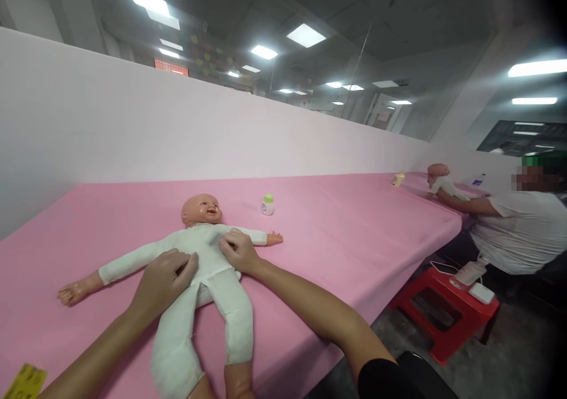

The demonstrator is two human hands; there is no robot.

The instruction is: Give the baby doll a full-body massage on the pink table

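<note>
A baby doll (207, 250) with a white cloth body and bare vinyl head, hands and feet lies on its back, arms spread, on the pink-covered table. My left hand (166, 275) is curled into a loose fist against the doll's torso, on the left side of the view. Opposite it, my right hand (241, 252) is also closed and rests on the other side of the doll's chest, near the shoulder. I see nothing in either fist. A small white bottle with a green cap (267, 205) stands upright beyond the doll's outstretched arm.
A white partition (221, 133) borders the pink table (336, 233) at the back. On the right, a person in a white shirt (518, 227) reaches toward another doll (438, 177); a cream bottle (398, 179) stands nearby. A red stool (443, 310) holds small items. A yellow label (27, 381) lies lower left.
</note>
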